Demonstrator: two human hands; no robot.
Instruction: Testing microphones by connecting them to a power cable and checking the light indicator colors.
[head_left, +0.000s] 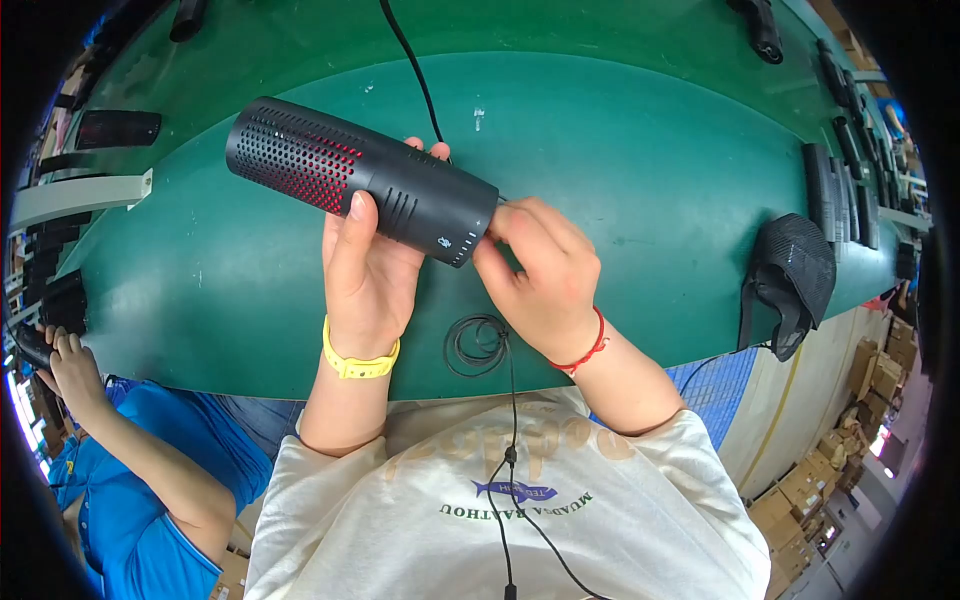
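A black cylindrical microphone [360, 180] is held tilted above the green table, its perforated end up and to the left. Red light shows through part of the grille. My left hand [370, 250] wraps around its middle from below, thumb in front and fingertips showing behind. At the lower right end, my right hand [540, 250] is closed with bent fingers against the bottom. Its fingertips are hidden there, so the exact spot they grip cannot be made out. A black cable [410, 60] runs from the far edge down behind the microphone.
A coiled thin black cord [477, 343] lies near the table's front edge, running over my shirt. On the right sit a black mesh cap [790, 280] and several dark cylinders [835, 195]. Another person in a blue shirt [170, 480] handles a black object at left. Boxes [800, 490] stand beyond.
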